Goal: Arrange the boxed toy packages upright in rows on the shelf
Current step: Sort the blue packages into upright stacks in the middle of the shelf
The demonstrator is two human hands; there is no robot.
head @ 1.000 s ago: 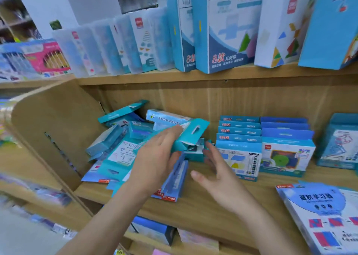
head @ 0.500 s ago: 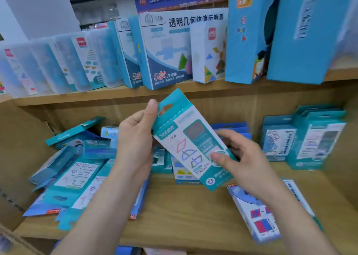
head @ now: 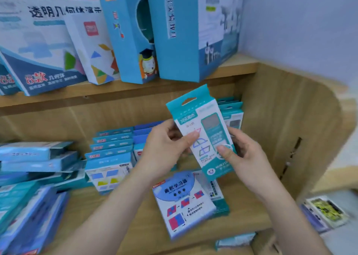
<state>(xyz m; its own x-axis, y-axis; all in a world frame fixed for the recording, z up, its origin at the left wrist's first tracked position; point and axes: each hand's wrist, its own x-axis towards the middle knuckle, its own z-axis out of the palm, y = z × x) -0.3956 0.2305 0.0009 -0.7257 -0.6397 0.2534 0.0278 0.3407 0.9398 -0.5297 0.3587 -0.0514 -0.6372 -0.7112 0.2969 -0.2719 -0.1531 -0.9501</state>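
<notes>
I hold a teal and white boxed toy package (head: 201, 119) upright in front of the wooden shelf (head: 147, 212), its hang tab on top. My left hand (head: 164, 148) grips its left edge and my right hand (head: 238, 154) grips its lower right edge, thumb on the front. Behind it, at the shelf's right end, a short row of matching teal packages (head: 232, 115) stands upright. Rows of blue packages (head: 110, 154) stand in the middle. A messy pile of teal and blue packages (head: 33, 177) lies at the left.
A flat white and blue package (head: 184, 202) lies on the shelf under my hands, over another teal one (head: 219, 196). Large blue boxes (head: 184, 32) stand on the upper shelf. The curved wooden side panel (head: 290, 129) closes the right end.
The view has swung right. Both hands carried the teal package rightward and turned it more upright, toward the teal row at the shelf's right end.
</notes>
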